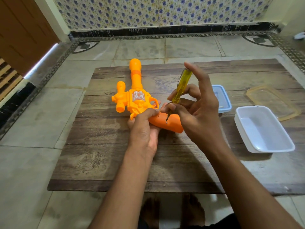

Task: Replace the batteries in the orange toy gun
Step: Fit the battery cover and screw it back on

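Note:
The orange toy gun point(135, 96) lies on a wooden board point(105, 154), barrel pointing away from me, handle toward the right. My left hand point(145, 128) grips the gun at the top of its handle, thumb on the upper side. My right hand point(194, 106) pinches a screwdriver point(181, 86) with a clear yellow handle, index finger raised on its top end. The metal tip stands on the orange handle just above a small screw hole point(166, 122).
A white plastic tub point(264, 129) sits at the board's right edge. Behind it lie a clear yellowish lid point(272, 101) and a small blue-rimmed container point(222, 98), partly hidden by my right hand. The board rests on a tiled floor; my feet show below it.

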